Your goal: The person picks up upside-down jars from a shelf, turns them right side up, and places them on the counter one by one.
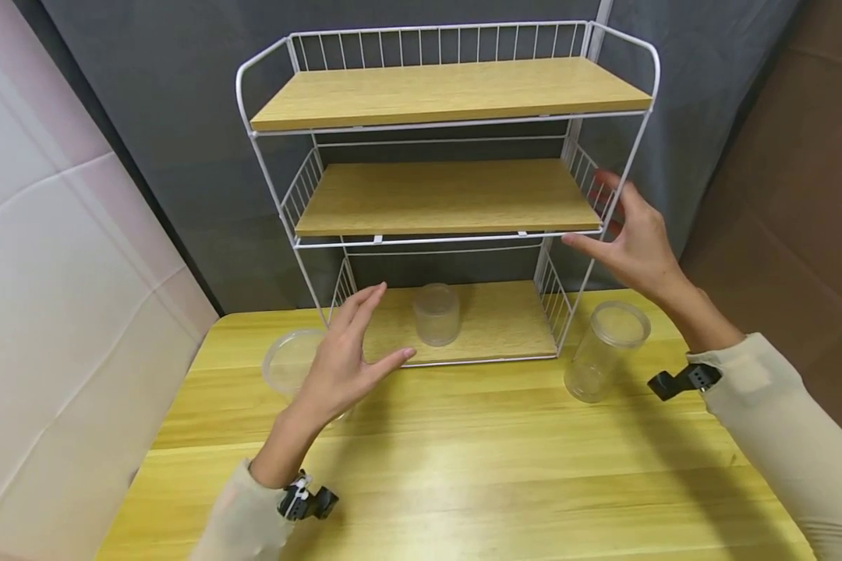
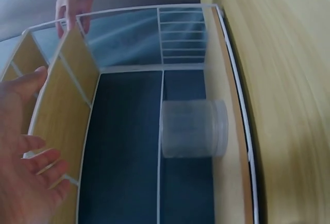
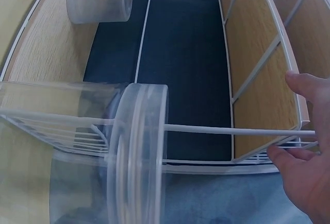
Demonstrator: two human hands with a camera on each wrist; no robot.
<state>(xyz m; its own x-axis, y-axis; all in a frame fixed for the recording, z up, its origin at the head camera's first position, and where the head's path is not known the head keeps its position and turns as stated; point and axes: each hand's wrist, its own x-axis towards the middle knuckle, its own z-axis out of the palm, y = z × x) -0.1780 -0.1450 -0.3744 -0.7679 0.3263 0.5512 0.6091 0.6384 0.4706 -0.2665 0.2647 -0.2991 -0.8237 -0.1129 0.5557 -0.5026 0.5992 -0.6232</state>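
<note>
A white wire rack (image 1: 449,199) with three wooden shelves stands on the table. My right hand (image 1: 635,241) grips its right front post at the middle shelf (image 1: 449,199), thumb at the shelf's front edge, fingers around the outer side. In the right wrist view the right hand (image 3: 307,147) shows at that corner. My left hand (image 1: 344,366) hovers before the rack's lower left, fingers relaxed and thumb apart, holding nothing. On the bottom shelf sits a small clear jar (image 1: 436,315). Behind the left hand, a clear round-topped container (image 1: 288,362) is partly hidden.
A tall clear jar (image 1: 599,358) stands on the wooden table (image 1: 463,467) right of the rack, below my right forearm. Dark grey cloth (image 1: 182,117) hangs behind the rack. A white sheet (image 1: 56,273) is at the left, a brown one (image 1: 793,195) at the right.
</note>
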